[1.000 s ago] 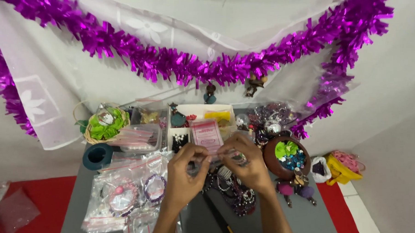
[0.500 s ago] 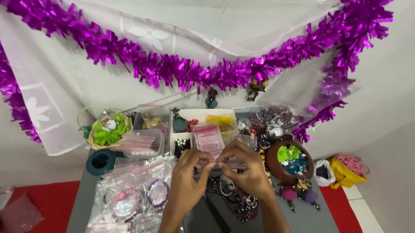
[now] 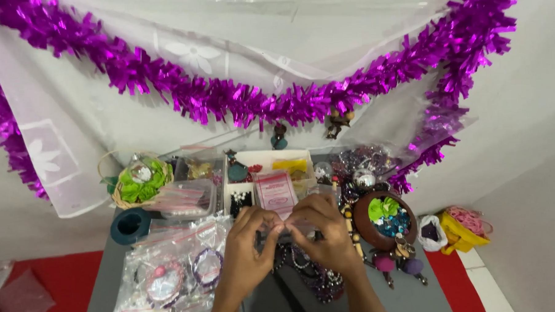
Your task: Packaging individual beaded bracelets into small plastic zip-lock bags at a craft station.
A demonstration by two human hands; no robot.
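Observation:
My left hand (image 3: pixel 247 252) and my right hand (image 3: pixel 323 234) meet over the middle of a grey table (image 3: pixel 103 285). Their fingertips pinch a small clear plastic bag (image 3: pixel 284 229) between them; what is inside it is hidden by the fingers. Just beyond the hands lies a pink card packet (image 3: pixel 276 190) on a white compartment box (image 3: pixel 265 159). Dark bead strands (image 3: pixel 318 277) lie under and in front of my right hand.
Clear bags with bracelets (image 3: pixel 177 270) lie at the left. A basket with green flowers (image 3: pixel 137 179) and a teal tape roll (image 3: pixel 129 224) stand at the far left. A brown bowl (image 3: pixel 384 217) of beads sits at the right. Purple tinsel (image 3: pixel 257 104) hangs above.
My hands have come closer together and moved slightly up the table. The view has tilted a little, so the table sits lower in the picture.

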